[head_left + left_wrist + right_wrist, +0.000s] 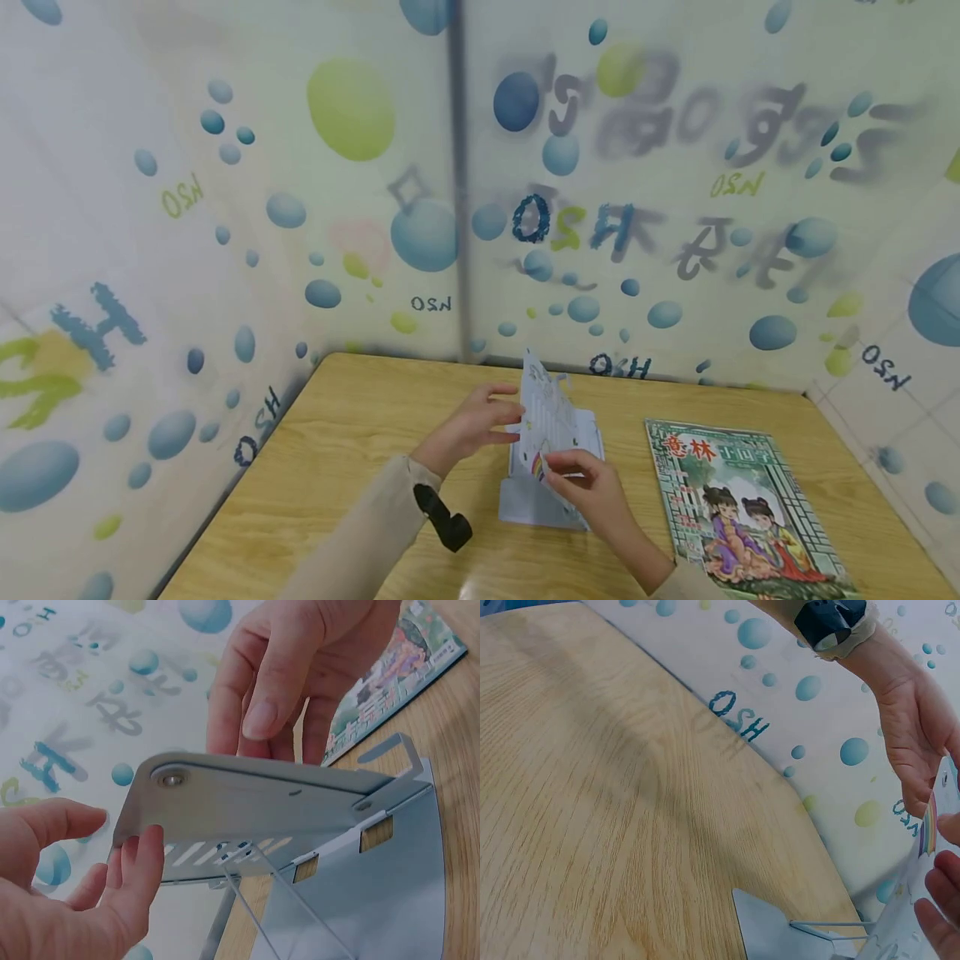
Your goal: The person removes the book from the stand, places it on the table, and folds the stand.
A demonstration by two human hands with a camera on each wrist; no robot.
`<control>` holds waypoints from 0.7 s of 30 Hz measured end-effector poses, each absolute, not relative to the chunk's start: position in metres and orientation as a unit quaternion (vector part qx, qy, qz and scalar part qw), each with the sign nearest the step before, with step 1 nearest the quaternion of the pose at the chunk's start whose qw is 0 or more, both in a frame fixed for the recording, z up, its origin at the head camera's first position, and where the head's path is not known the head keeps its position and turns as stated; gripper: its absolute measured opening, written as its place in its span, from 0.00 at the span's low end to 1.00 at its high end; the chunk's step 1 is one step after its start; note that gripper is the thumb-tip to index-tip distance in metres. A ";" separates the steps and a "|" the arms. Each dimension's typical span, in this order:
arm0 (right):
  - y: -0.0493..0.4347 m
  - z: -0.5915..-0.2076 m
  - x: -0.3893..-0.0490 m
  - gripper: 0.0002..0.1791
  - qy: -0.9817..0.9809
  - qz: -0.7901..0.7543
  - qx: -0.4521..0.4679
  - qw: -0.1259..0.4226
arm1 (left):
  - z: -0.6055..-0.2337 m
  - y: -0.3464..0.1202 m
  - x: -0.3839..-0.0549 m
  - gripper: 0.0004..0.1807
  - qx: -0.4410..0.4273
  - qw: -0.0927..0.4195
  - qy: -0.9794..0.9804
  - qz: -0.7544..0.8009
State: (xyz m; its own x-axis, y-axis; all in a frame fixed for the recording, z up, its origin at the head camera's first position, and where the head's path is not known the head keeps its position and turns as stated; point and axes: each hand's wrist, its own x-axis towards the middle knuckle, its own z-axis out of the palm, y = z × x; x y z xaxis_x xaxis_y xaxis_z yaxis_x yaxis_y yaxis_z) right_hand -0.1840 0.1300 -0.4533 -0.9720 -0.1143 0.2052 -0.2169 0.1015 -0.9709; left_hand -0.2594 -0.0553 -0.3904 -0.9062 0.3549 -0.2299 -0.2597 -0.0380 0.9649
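A pale blue metal book stand [555,417] with a rainbow print stands on the table, its slotted panel raised at a steep angle. My left hand [480,423] is at the panel's left edge, fingers spread. From the left wrist view, fingertips of the left hand [97,877] touch the panel's plain back [225,802] near a rounded corner. My right hand [592,487] is at the panel's near edge, by the rainbow. Its fingers [941,881] lie along the printed face. Thin wire struts [289,900] run between panel and base plate [382,877].
A magazine [750,508] with two illustrated figures lies to the right on the wooden table [390,400]. Bubble-patterned walls [360,250] close off the back and both sides. A bent metal hook [401,750] sticks out from the stand's lower edge.
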 end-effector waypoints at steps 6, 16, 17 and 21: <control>0.124 -0.457 -0.185 0.11 -0.732 0.670 0.120 0.040 | -0.392 -0.051 -0.257 0.26 0.044 0.209 0.656 0.724; 0.126 -0.461 -0.183 0.10 -0.728 0.673 0.119 0.053 | -0.394 -0.047 -0.254 0.24 0.033 0.189 0.650 0.736; 0.126 -0.460 -0.183 0.11 -0.728 0.674 0.117 0.048 | -0.393 -0.046 -0.254 0.24 0.032 0.188 0.650 0.735; 0.130 -0.457 -0.181 0.13 -0.725 0.682 0.098 0.023 | -0.390 -0.041 -0.253 0.24 0.039 0.189 0.654 0.732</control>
